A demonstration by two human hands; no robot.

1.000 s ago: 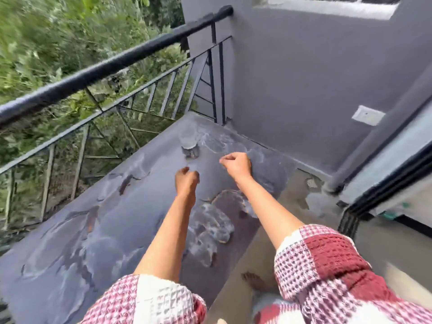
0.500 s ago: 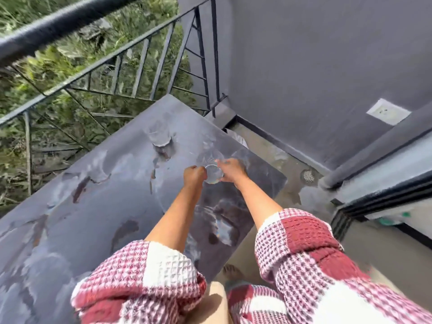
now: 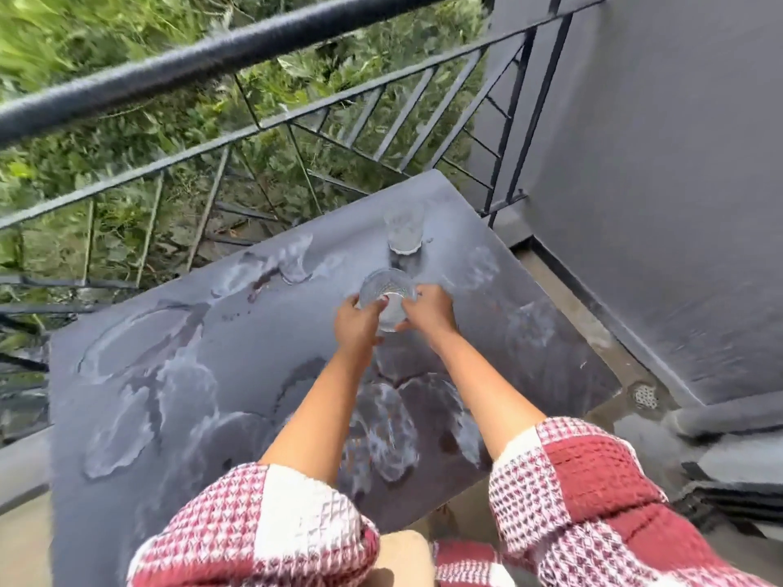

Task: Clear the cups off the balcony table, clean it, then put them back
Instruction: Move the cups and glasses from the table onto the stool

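Your grip, left hand (image 3: 356, 328) and right hand (image 3: 428, 311) pinching the cup (image 3: 387, 296), may slip; the streaked counter (image 3: 169, 374) seems wet.

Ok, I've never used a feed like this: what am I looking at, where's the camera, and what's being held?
There is no machine here: a person works with two bare hands. The single picture comes from a camera worn on the head, looking forward and down, so the arms reach in from the bottom. The left hand and right hand both have a grip on one clear glass cup, one hand on each side; whether it is lifted or resting I cannot tell. A second glass cup stands on the grey table farther off, toward the railing. The tabletop shows pale streaks and patches.
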